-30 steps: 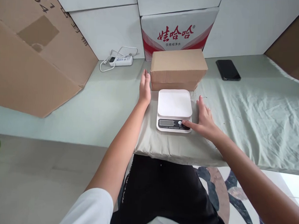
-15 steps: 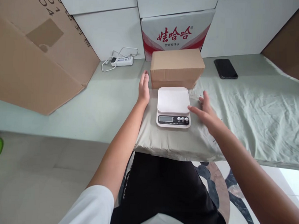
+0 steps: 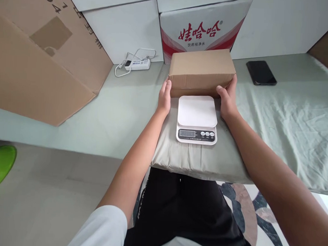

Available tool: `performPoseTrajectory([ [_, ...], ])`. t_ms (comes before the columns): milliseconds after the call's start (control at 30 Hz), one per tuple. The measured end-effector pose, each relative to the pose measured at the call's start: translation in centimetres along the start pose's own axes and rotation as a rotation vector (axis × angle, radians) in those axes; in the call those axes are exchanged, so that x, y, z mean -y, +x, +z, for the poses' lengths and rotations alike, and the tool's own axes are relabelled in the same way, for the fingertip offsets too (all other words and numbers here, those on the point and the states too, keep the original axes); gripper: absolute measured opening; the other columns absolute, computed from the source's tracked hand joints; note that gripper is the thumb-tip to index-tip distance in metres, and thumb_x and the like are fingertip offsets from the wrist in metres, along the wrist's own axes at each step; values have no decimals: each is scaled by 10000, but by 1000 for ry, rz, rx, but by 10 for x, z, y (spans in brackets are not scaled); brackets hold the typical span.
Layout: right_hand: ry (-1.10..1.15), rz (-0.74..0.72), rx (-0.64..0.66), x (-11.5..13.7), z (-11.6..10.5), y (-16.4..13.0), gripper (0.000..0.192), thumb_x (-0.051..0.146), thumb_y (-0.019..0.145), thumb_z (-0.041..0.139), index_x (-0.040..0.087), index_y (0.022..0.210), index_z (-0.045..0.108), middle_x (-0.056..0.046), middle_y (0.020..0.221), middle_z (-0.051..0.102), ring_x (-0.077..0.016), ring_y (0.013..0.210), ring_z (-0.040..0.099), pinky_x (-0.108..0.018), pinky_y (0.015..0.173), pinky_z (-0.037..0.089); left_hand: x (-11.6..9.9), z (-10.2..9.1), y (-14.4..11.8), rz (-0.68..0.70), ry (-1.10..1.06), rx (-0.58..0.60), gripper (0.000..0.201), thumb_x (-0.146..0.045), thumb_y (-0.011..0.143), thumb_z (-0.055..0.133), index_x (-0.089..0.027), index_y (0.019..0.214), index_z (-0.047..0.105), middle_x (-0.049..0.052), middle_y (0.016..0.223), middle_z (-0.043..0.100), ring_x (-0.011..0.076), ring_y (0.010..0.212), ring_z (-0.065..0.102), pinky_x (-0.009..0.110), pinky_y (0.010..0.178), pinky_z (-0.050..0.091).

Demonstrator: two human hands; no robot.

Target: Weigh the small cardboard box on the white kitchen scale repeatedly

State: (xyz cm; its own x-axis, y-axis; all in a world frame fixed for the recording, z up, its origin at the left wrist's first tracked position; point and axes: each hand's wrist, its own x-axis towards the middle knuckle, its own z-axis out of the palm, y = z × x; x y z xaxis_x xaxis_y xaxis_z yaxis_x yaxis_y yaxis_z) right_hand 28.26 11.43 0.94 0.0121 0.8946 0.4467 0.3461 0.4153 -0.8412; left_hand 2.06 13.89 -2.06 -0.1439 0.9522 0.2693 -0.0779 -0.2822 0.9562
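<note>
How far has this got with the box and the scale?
The scale is switched on, its display lit and its plate bare. The left hand and right hand grip the ends of the cardboard box, which sits behind the scale. Nothing has been weighed yet.

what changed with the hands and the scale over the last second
The right hand left the kitchen scale, where a finger was on its buttons, and moved up to the right end of the brown cardboard box. The left hand shifted in against the box's left end, so both now clasp it. Scale and box stayed put; the scale's display now shows digits.
</note>
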Motion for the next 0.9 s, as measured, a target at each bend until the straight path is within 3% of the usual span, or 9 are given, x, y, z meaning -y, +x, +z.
performPoseTrajectory([
  [67,-118,50,32,9,-1,-4,957,627,948,481,402,1800,108,0,1858,400,-326,1750,352,-601,1431,354,1,0,0,-5,-14,-11,892,-947,952,481,-313,1560,638,53,1757,586,301,1743,414,450,1450,335],
  [167,-179,103,34,20,-3,-6,954,536,981,427,379,1819,-3,-4,1857,407,-325,1747,362,-629,1419,366,0,0,0,-9,-32,-12,942,-956,940,485,-275,1575,630,90,1760,578,319,1737,425,452,1446,347],
  [333,-268,139,56,23,-4,-7,931,551,1032,397,474,1798,-126,69,1846,414,-272,1758,336,-594,1450,348,-5,0,-5,2,-34,28,913,-969,939,455,-337,1574,629,30,1722,627,308,1752,396,442,1448,346],
  [400,-278,131,62,21,-5,-7,942,556,1040,381,448,1798,-168,60,1862,386,-278,1760,336,-608,1446,351,-8,0,-6,-3,-32,40,915,-976,940,429,-349,1576,625,19,1712,640,315,1755,388,457,1452,344],
  [600,-391,53,128,23,-6,-6,1000,634,1012,509,488,1809,-79,95,1875,358,-339,1753,348,-602,1411,412,-13,3,-10,-7,-46,47,945,-953,962,410,-281,1597,605,69,1749,592,340,1745,407,476,1450,350],
  [800,-331,122,76,29,-6,-7,967,603,1031,433,444,1808,-119,57,1869,380,-328,1735,377,-650,1416,388,-15,3,-10,-19,-32,45,910,-949,976,365,-320,1585,611,46,1713,633,316,1755,388,443,1456,328],
  [900,-298,131,83,28,-6,-8,964,748,1014,378,446,1806,-82,100,1866,379,-329,1742,341,-636,1425,382,-16,2,-12,-14,-41,51,936,-951,971,372,-291,1592,606,61,1733,610,335,1771,350,452,1468,301],
])
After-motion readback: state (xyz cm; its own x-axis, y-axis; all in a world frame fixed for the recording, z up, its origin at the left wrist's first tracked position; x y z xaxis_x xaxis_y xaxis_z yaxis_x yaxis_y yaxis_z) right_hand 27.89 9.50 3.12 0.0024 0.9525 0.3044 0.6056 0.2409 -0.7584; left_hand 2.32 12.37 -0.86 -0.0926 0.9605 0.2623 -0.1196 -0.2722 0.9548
